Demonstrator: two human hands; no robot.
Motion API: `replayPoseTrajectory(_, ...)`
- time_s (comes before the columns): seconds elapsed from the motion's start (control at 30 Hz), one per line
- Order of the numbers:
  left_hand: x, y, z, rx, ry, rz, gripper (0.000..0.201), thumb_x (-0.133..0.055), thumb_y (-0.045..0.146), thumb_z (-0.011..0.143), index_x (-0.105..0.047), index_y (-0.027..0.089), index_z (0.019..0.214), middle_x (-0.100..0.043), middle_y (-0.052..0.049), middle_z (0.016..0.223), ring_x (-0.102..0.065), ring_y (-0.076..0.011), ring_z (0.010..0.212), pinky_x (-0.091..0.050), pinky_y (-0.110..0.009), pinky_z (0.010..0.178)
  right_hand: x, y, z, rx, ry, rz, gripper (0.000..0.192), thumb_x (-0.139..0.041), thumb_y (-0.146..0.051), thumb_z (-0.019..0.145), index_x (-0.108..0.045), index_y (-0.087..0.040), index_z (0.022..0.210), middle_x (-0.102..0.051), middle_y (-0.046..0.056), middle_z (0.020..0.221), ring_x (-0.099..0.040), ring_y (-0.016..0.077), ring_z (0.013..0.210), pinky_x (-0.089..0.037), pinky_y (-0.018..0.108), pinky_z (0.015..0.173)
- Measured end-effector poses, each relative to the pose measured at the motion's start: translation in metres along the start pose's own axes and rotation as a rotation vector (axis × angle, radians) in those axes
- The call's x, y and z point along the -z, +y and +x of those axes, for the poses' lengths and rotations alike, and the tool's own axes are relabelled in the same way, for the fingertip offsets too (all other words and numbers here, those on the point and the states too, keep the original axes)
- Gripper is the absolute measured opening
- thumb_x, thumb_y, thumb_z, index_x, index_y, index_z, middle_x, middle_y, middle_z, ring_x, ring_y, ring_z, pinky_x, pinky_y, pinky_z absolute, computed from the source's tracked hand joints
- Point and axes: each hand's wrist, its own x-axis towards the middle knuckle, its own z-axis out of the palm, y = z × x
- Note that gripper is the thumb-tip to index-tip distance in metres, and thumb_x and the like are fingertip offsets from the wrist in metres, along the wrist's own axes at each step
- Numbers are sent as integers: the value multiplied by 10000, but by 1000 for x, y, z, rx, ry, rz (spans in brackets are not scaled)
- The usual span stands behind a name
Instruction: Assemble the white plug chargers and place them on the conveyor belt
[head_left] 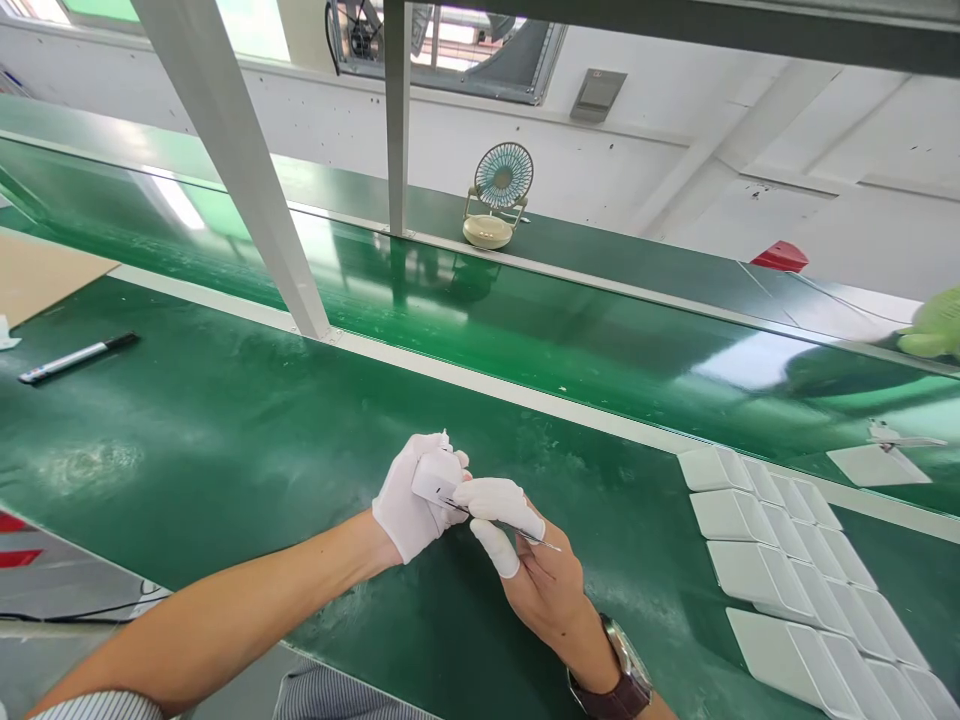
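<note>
My left hand, in a white glove, grips a small white plastic part just above the green table. My right hand wears white finger cots on thumb and forefinger and a brown watch on the wrist. It pinches a thin metal tool whose tip meets the white part. Both hands touch at the middle of the near table.
Rows of overlapping white plastic shells lie at the right. A marker pen lies at the left. A slanted white post rises from the table. Beyond runs a shiny green conveyor belt, with a small desk fan behind it.
</note>
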Motion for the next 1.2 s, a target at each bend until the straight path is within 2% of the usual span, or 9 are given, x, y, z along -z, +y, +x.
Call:
replayPoseTrajectory(0.17,-2,-2,-1,-27,-23,30,321,-565,426,826,-619,129,719,-548,-9,541,-512,-120,432,-387,-224,404,0,1,0,2,4,-17,387,-536,-31,937,-606,-296,1211,-678,61,1228,-663,200,1092,-585,380,919)
replayPoseTrajectory(0.43,-4,-3,-2,-49,25,48,360,-503,430,860,-615,127,701,-535,-13,510,-503,-115,422,-389,-210,407,1,0,0,22,-10,-86,347,-536,-35,940,-611,-277,1178,-685,67,1186,-662,190,1054,-583,362,894)
replayPoseTrajectory(0.67,1,-5,-1,-80,-10,84,333,-518,411,839,-609,122,700,-537,-19,502,-417,-87,363,-255,-186,337,-1,-1,1,51,-36,-155,297,-537,-69,949,-613,-272,1152,-700,72,1108,-667,194,1006,-588,355,835)
replayPoseTrajectory(0.8,4,-9,-1,-125,24,103,317,-579,427,794,-627,120,732,-499,3,480,-387,-84,362,-228,-186,343,-1,-2,3,42,-24,-182,267,-553,-92,948,-623,-266,1138,-713,72,1076,-673,210,1031,-595,366,838)
replayPoseTrajectory(1.03,10,-18,0,-225,132,121,319,-659,455,741,-651,139,786,-492,19,527,-411,-89,411,-271,-199,381,-5,-1,2,5,-17,-201,275,-571,-96,939,-631,-269,1144,-724,74,1065,-673,226,1070,-601,366,826)
replayPoseTrajectory(1.2,14,-21,3,-206,122,109,308,-647,462,771,-667,157,809,-541,-4,554,-446,-113,440,-301,-231,406,-6,-1,1,-46,-26,-240,337,-556,-58,927,-615,-291,1164,-725,67,1080,-680,223,1052,-589,354,784)
